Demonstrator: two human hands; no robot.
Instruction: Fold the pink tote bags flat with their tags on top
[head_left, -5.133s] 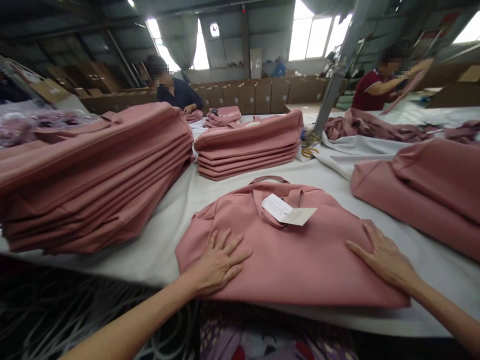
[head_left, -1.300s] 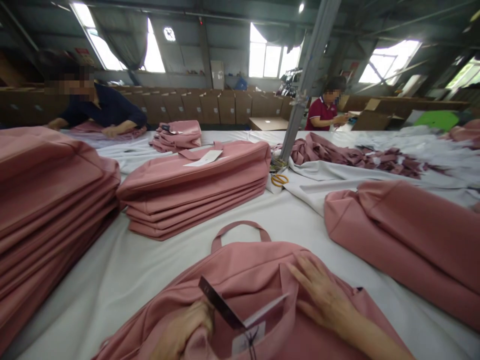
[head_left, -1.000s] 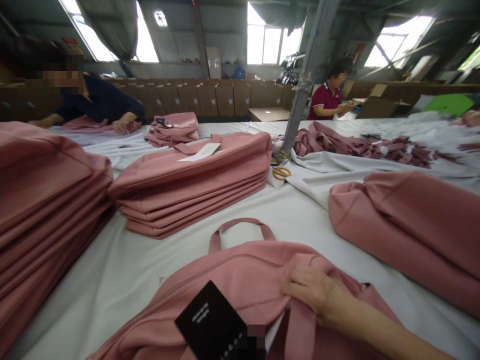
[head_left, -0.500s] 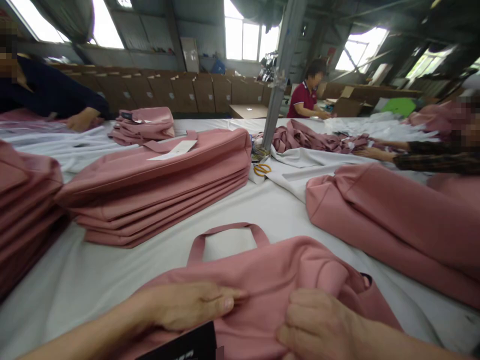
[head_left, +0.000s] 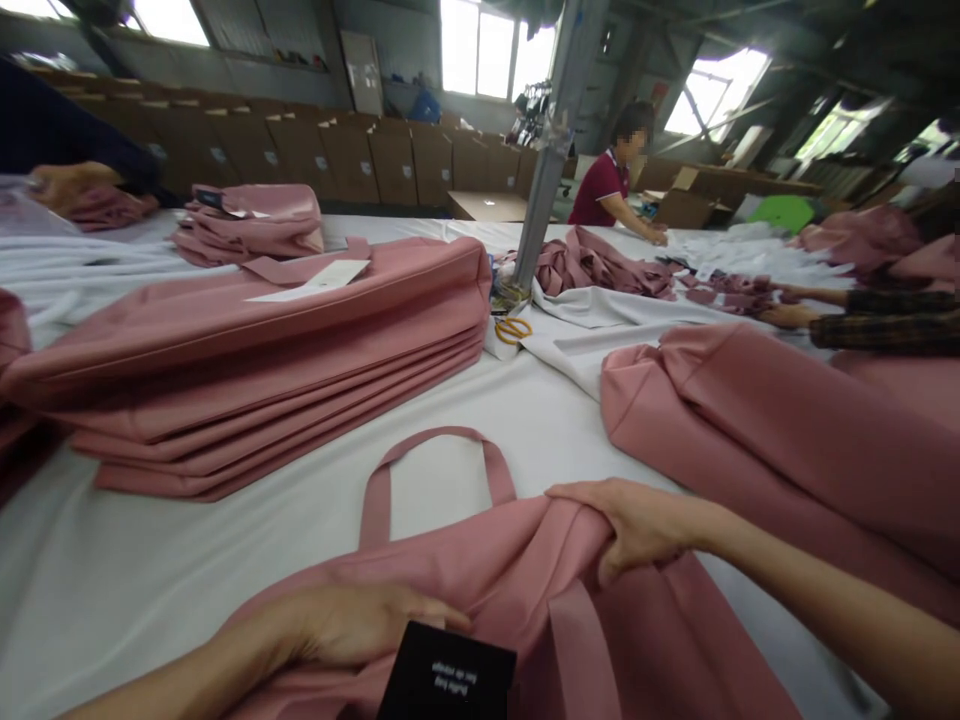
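Observation:
A pink duffle bag (head_left: 495, 560) lies in front of me with a strap handle (head_left: 442, 432) looped on its far side. A second strap (head_left: 581, 650) hangs over the near side, beside a black tag (head_left: 450, 675) printed with "Duffle bag". My left hand (head_left: 360, 620) rests flat on the bag, its fingers stretched out and partly behind the tag. My right hand (head_left: 637, 520) grips the bag's upper right edge, fingers over the top and thumb on the near side.
Folded pink bags are stacked (head_left: 300, 370) at the left, and another pink bag (head_left: 765, 430) lies at the right. Yellow-handled scissors (head_left: 512, 328) lie by a metal post (head_left: 546, 190). Pink straps (head_left: 600, 265) are heaped behind it. Co-workers stand around the white-covered table (head_left: 300, 535).
My right hand has moved up and away from me to the bag's far edge, folding the fabric. The black tag and the near strap now show more. My view has shifted slightly.

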